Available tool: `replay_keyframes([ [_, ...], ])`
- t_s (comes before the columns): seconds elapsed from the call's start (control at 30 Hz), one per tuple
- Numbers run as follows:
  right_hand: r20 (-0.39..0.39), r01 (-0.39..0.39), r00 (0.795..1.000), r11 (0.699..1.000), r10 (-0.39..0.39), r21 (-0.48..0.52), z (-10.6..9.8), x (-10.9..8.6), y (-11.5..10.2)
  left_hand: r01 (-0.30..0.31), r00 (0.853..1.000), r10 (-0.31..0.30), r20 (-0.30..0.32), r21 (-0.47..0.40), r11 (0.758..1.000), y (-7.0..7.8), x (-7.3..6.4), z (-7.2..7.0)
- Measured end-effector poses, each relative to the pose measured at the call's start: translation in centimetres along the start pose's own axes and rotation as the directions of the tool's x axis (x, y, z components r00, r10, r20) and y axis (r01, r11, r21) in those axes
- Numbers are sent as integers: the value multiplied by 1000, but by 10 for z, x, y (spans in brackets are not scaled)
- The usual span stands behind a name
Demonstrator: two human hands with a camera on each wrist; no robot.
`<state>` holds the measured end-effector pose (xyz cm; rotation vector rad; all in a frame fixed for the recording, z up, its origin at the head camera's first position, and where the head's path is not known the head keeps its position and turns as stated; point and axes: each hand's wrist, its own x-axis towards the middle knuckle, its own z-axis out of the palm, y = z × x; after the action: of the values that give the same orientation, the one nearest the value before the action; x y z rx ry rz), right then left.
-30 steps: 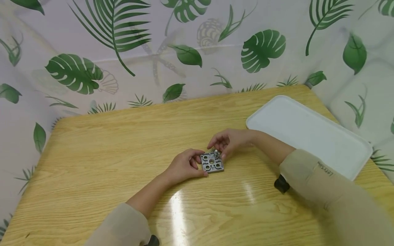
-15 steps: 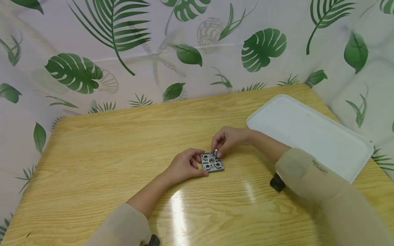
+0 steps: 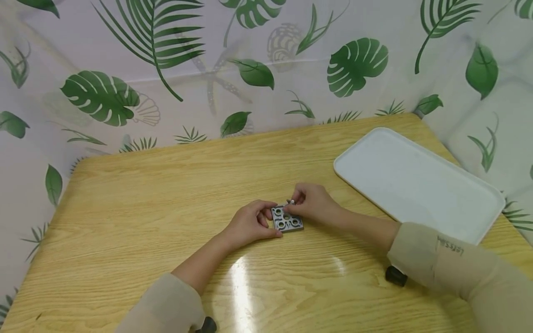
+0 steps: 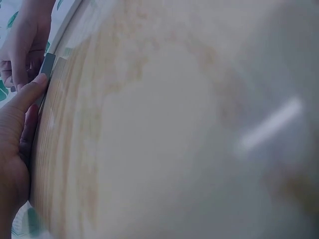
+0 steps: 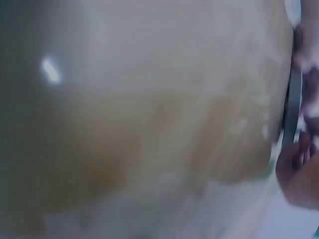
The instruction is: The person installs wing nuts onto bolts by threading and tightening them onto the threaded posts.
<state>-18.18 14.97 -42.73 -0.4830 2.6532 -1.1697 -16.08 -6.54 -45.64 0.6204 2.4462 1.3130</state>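
A square grey metal plate with several round holes and curved grooves lies on the wooden table. My left hand grips its left side, thumb at the near corner and fingers at the far one. At the plate's far right corner, a small shiny metal pin-like piece shows its top end. My right hand pinches this piece between thumb and fingers; its lower end is hidden behind the thumb. In the left wrist view the plate appears edge-on under the left thumb, and in the right wrist view the plate is also edge-on.
A white rectangular tray lies on the right side of the wooden table, beyond the right forearm. A leaf-patterned cloth hangs behind the table's far edge and along its sides.
My right hand has turned and come down over the far right corner of the plate, its thumb now across the pin-like piece, which stood upright in view before. My left hand and the plate stay put.
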Motion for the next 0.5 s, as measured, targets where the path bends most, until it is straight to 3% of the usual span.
replay_keyframes([
  [0.07,-49,-24,999,1000,23,-17,3,-6,-4,2,1000,-2,3,4,1000,0,0,1],
  [0.13,-45,-39,998,999,38,-24,4,-9,-6,1,1000,-1,2,5,1000,1,0,1],
  [0.2,17,-28,999,999,28,-34,-1,-7,-6,2,1000,-2,3,2,1000,1,-1,0],
  [0.27,139,18,990,999,-14,-29,-10,-2,-1,-1,1000,1,-1,1,1000,1,0,0],
  [0.33,281,73,957,997,-74,13,-22,8,6,0,1000,0,-7,-2,1000,2,0,-1],
  [0.4,410,106,900,987,-147,120,-33,19,13,4,1000,-4,-11,-7,1000,2,0,-1],
  [0.5,544,81,808,958,-225,275,-45,36,21,8,1000,-8,-8,-22,1000,2,0,0],
])
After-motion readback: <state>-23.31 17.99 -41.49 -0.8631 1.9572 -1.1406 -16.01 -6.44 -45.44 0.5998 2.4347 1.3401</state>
